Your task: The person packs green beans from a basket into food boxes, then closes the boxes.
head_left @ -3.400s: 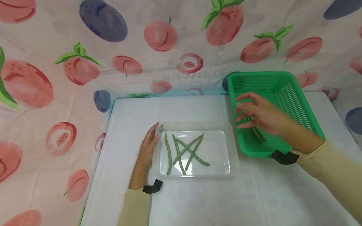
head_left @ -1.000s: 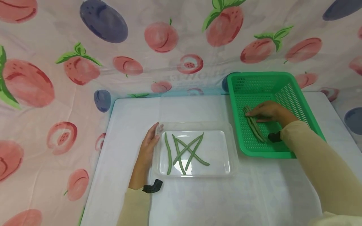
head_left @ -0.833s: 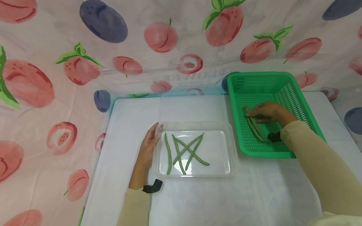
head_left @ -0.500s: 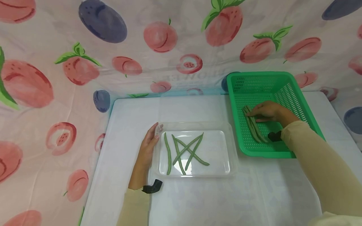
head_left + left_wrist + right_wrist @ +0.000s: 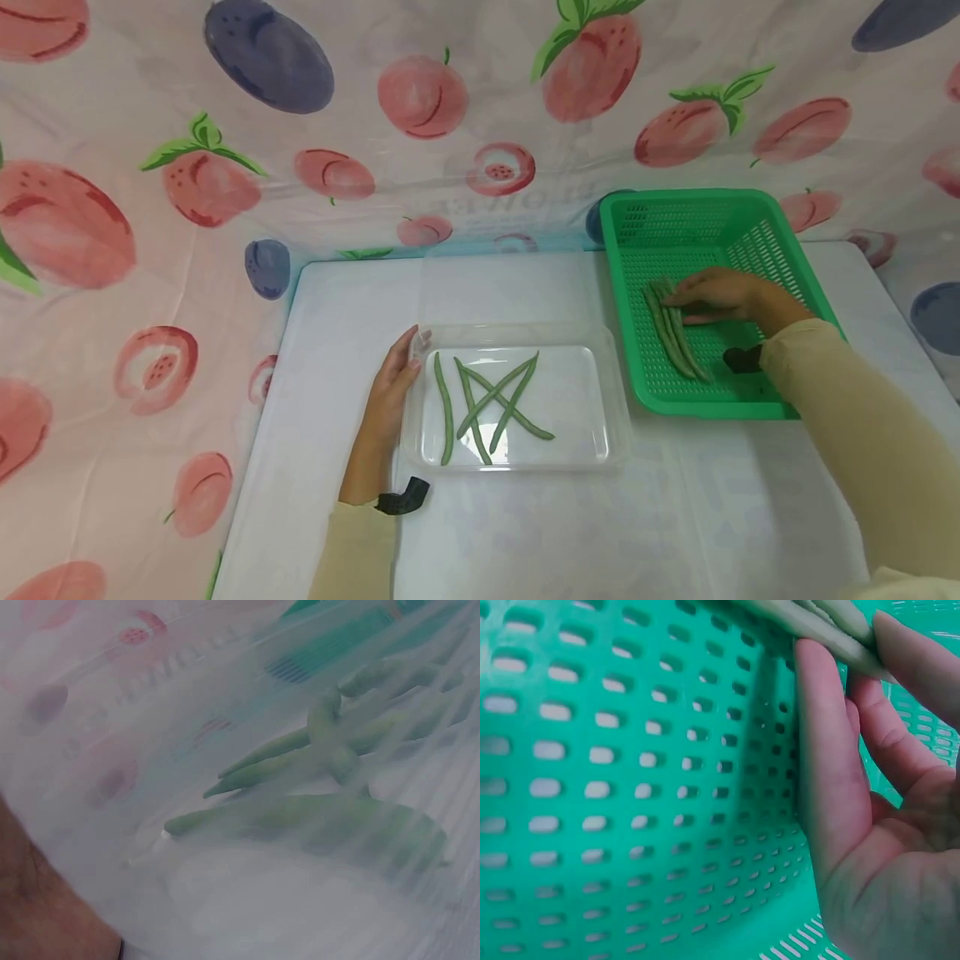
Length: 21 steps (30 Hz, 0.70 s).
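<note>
My left hand grips the left end of a clear plastic container, seen close through its wall in the left wrist view. Several green beans lie inside, some crossing. To the right, my right hand reaches into a green basket. Its thumb and fingers pinch the upper end of a green bean, beside other beans at the basket's left. In the right wrist view the hand has pale green beans at its fingertips.
A white cloth-covered table lies under both containers. Behind it and to the left hangs a fruit-patterned curtain. The basket's raised front rim lies close to the right forearm.
My right hand went down into the basket, took hold of a bean and has now shifted slightly right, the beans spreading apart at their lower ends. My left hand stays at the container.
</note>
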Available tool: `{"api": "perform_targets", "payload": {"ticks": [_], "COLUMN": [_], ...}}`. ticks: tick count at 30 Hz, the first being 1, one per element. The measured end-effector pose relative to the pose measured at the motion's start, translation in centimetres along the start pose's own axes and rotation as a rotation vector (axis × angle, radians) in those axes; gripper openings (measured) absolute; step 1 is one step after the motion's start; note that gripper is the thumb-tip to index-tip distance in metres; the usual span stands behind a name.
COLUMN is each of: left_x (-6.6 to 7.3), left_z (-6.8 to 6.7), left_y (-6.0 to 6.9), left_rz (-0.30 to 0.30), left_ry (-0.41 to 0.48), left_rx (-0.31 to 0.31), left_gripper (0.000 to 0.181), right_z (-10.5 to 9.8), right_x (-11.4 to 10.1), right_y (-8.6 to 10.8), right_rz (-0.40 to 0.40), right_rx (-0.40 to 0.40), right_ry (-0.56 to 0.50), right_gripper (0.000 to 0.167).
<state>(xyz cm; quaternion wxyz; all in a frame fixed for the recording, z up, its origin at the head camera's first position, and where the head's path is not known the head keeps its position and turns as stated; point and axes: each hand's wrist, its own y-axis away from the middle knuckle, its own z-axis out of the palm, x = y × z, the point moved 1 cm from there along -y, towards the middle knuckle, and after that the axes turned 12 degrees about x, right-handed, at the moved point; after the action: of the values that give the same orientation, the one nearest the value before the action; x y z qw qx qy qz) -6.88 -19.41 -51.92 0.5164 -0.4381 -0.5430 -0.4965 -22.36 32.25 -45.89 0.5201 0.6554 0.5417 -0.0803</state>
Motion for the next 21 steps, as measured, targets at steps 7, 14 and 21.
{"api": "perform_targets", "payload": {"ticks": [7, 14, 21], "left_x": [-0.1, -0.1, -0.1], "left_z": [0.0, 0.0, 0.0], "left_y": [0.0, 0.0, 0.0], "left_rz": [0.002, 0.008, 0.009], "left_ry": [0.005, 0.001, 0.005], "left_rx": [-0.002, -0.001, -0.002], "left_gripper": [0.052, 0.052, 0.051], "right_z": [-0.5, -0.7, -1.3], "right_x": [0.0, 0.1, -0.2], "right_y": [0.7, 1.4, 2.2], "right_rz": [0.036, 0.034, 0.012], "right_rx": [-0.027, 0.002, 0.056], "right_ry": [-0.052, -0.034, -0.029], "right_gripper": [0.024, 0.067, 0.082]}}
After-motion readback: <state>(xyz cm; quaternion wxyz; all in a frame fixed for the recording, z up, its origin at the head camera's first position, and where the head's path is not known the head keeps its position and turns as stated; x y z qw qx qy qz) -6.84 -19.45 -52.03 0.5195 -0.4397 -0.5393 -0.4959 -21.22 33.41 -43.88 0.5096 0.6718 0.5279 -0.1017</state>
